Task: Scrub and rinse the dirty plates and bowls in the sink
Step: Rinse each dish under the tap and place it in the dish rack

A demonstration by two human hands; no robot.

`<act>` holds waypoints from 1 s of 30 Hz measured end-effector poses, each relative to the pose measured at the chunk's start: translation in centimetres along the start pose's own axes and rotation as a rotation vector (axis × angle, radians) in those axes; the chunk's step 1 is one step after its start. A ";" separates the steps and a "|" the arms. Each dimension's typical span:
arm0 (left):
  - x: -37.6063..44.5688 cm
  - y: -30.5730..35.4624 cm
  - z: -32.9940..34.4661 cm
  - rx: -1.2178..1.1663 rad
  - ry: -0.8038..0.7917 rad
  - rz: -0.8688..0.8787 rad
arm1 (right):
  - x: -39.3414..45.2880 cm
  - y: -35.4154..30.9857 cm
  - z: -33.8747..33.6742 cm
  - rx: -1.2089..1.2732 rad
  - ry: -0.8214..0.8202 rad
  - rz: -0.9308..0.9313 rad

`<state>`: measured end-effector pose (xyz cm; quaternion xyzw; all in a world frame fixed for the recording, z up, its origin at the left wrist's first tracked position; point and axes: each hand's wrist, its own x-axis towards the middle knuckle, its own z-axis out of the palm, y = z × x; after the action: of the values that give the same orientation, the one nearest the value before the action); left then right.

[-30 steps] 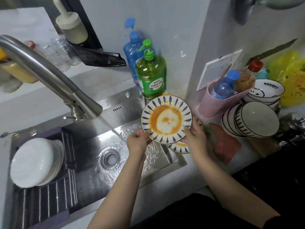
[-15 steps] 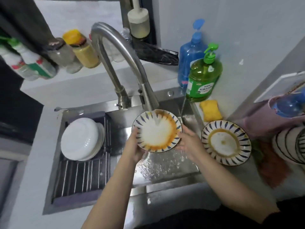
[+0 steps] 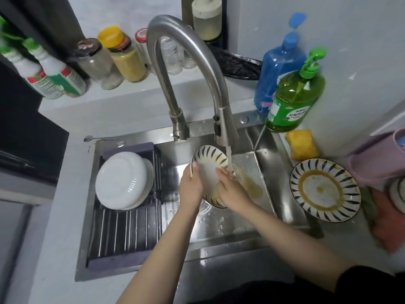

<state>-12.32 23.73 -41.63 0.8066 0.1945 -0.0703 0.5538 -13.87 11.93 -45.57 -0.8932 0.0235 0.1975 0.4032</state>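
A blue-striped plate [image 3: 208,160] is held tilted in the steel sink [image 3: 238,233], under water running from the faucet [image 3: 186,62]. My left hand [image 3: 191,185] grips its left rim, thumb over the edge. My right hand [image 3: 230,186] lies on the plate's face with straight fingers, rubbing it. Orange sauce washes off toward the basin's right side. A second striped plate [image 3: 325,189], with an orange sauce ring, lies flat on the counter to the right.
White plates [image 3: 122,179] lean on the drain rack [image 3: 125,233] over the sink's left half. A yellow sponge [image 3: 301,144], green soap bottle [image 3: 294,99] and blue bottle [image 3: 278,69] stand at the back right. Jars line the back ledge. A pink tub [image 3: 377,159] sits far right.
The plate has tipped steeper under the stream and most of the sauce has washed off. My right hand left the rim and now rubs the plate's face.
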 end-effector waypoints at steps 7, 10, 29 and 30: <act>0.0 -0.4 0.3 -0.064 -0.099 -0.056 | 1.5 -3.2 0.3 0.052 -0.070 -0.061; 1.1 -1.2 -0.3 -0.228 -0.086 -0.195 | -1.8 -1.8 -0.3 0.069 -0.321 -0.178; 0.4 -3.3 0.8 -0.446 -0.135 -0.352 | -3.0 3.9 -3.8 -0.577 -0.289 -0.160; 0.3 -3.3 1.0 -0.440 -0.161 -0.343 | -2.9 2.7 -3.2 -0.511 -0.291 -0.192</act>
<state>-13.25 23.87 -45.00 0.6142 0.2941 -0.1826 0.7092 -16.00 7.49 -44.52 -0.9262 -0.1692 0.2839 0.1817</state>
